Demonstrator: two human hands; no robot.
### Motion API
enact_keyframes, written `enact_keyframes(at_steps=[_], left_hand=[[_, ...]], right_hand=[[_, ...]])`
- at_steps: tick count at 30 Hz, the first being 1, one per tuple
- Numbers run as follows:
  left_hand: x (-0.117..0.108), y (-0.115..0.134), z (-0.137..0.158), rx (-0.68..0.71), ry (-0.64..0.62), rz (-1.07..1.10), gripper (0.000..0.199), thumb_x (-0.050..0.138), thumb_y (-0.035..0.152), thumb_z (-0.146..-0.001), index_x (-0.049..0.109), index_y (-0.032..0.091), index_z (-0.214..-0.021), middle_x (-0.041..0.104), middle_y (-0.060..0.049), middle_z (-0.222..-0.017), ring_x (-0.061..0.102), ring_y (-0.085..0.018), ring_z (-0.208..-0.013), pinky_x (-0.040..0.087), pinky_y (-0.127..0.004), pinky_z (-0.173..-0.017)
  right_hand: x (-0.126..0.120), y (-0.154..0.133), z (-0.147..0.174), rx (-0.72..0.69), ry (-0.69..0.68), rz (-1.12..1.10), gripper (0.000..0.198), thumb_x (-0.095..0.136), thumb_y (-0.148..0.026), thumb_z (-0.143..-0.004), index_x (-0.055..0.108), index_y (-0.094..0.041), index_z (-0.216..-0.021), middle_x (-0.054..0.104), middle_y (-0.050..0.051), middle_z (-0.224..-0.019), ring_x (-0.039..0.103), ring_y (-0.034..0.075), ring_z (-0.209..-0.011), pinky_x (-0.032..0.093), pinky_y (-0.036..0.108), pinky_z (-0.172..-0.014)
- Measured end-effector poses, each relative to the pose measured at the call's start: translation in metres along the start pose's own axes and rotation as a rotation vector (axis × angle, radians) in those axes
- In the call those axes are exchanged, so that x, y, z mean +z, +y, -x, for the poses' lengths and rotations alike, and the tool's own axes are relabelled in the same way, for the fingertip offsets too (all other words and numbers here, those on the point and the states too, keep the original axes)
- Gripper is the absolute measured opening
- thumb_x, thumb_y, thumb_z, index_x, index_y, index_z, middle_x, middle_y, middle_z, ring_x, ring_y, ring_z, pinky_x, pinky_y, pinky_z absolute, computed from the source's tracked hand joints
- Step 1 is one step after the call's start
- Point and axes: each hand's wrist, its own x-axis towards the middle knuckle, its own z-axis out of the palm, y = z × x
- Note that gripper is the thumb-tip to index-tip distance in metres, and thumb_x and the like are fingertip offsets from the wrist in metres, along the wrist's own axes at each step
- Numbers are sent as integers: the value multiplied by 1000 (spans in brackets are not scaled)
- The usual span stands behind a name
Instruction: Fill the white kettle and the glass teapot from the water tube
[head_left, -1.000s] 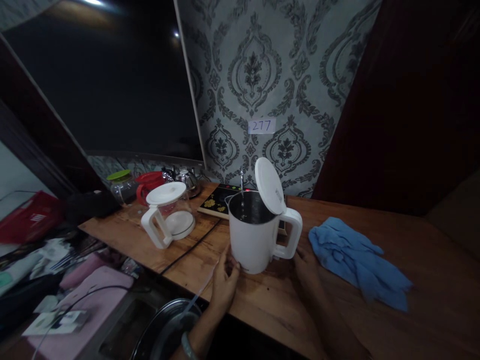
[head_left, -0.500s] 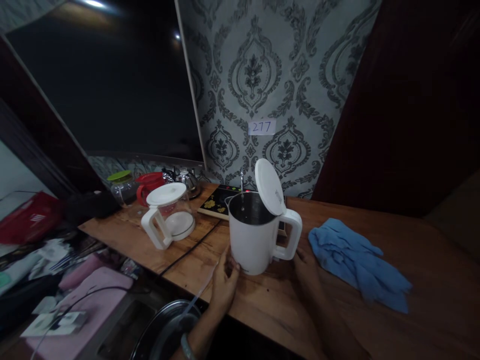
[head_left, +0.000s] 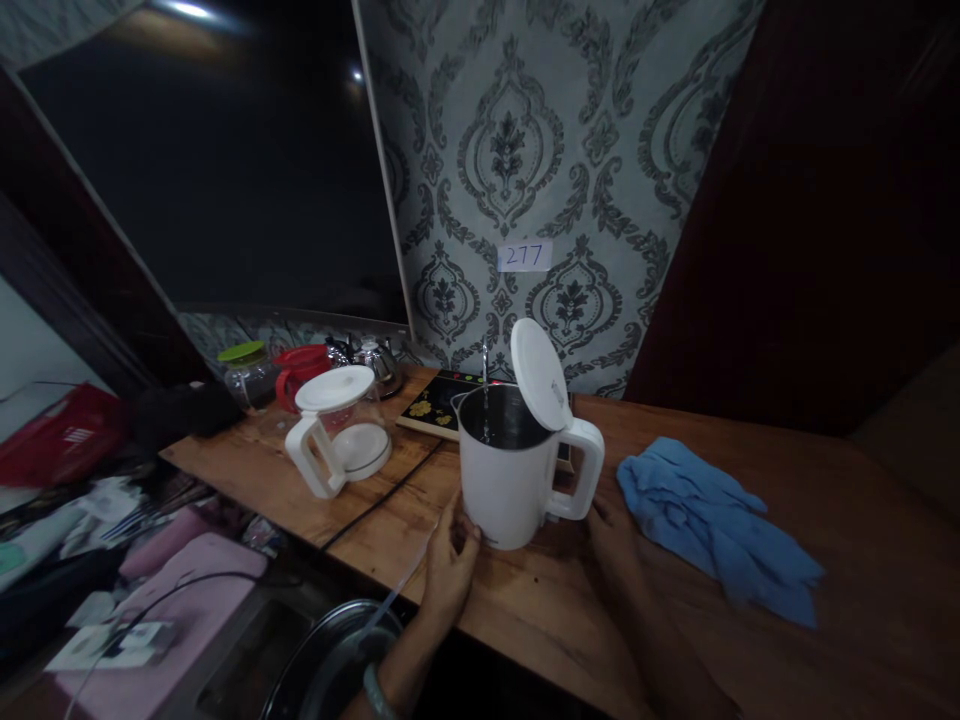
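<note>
A white electric kettle [head_left: 501, 490] stands upright on the wooden tabletop, its white lid [head_left: 540, 375] tipped up on the handle side. A thin stream of water [head_left: 486, 400] drops from a slim metal spout [head_left: 485, 356] into its dark inside. Beside the kettle's lower left is my left hand [head_left: 451, 560], loosely curved with a gap between thumb and fingers, the fingertips at its base. In shadow by the lower handle lies my right hand [head_left: 611, 530]; its fingers look apart and hold nothing I can see.
Left of the kettle are a clear jug with a white lid [head_left: 337, 388], a red-lidded jug [head_left: 304, 368], a green-lidded jar [head_left: 244, 352] and a metal teapot [head_left: 379, 362]. A black tea stove [head_left: 431, 402] sits behind. Right lies a blue cloth [head_left: 697, 510]; below, a metal pot [head_left: 296, 660].
The water stream inside the kettle looks longer and fuller. Both hands and the kettle keep their places; the view has shifted very slightly.
</note>
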Motion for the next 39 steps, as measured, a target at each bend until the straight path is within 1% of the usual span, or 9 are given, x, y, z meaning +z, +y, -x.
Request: enact_keyframes(at_steps=[3,7,10,15,21,25,30,34,39], left_hand=[[0,0,0,0,8,5,70,71,51,-78,59,16,-137,66,-2,-84,61,-20,-80,50,-34,-80],[0,0,0,7,0,-7,69,72,49,-78,59,16,-137,68,-4,-88,62,-20,-83,50,-34,-81],[-1,0,0,10,-9,0,69,72,50,-78,60,17,-137,68,-5,-92,62,-21,-87,50,-34,-84],[-1,-1,0,0,-22,-9,71,70,52,-79,58,15,-139,67,-4,-87,61,-21,-82,50,-33,-80],[0,-1,0,6,5,20,66,71,48,-78,61,18,-136,69,-4,-89,63,-21,-84,52,-35,-83],[0,-1,1,-6,-1,12,66,71,46,-78,60,18,-138,68,-3,-87,63,-20,-81,52,-34,-81],[-1,-1,0,5,-12,18,66,70,48,-79,60,18,-137,70,-6,-93,64,-22,-88,52,-35,-83],[-1,-1,0,-7,-24,25,67,71,50,-77,61,19,-136,69,-5,-93,63,-22,-88,51,-34,-83],[1,-2,0,-26,-7,34,69,71,51,-77,60,18,-136,66,-3,-90,62,-20,-85,49,-33,-84]], right_hand=[[-1,2,-2,4,17,6,46,74,-61,-62,79,-18,-79,77,10,-81,71,32,-83,57,40,-72],[-2,4,-4,-48,19,27,44,74,-59,-62,79,-18,-77,78,10,-83,71,32,-84,56,43,-79],[-3,6,-5,-54,9,17,41,73,-57,-64,79,-18,-77,78,10,-84,71,32,-85,56,43,-80],[-4,9,-6,-40,3,14,39,75,-54,-63,79,-18,-78,77,9,-80,71,34,-91,57,44,-81],[-2,3,-3,-40,7,-8,39,75,-55,-63,79,-19,-77,78,8,-81,72,33,-86,58,43,-77],[0,-1,0,-31,0,-12,41,75,-56,-63,79,-18,-77,78,10,-83,72,32,-83,58,41,-74],[0,-4,1,-45,25,7,41,74,-57,-63,79,-18,-76,78,10,-82,72,31,-82,57,38,-70],[0,-5,1,-8,2,-1,42,76,-57,-61,80,-18,-76,78,10,-82,72,32,-81,57,38,-68],[1,-3,0,-21,45,-23,41,74,-57,-59,79,-18,-73,78,10,-79,72,32,-77,56,36,-62]])
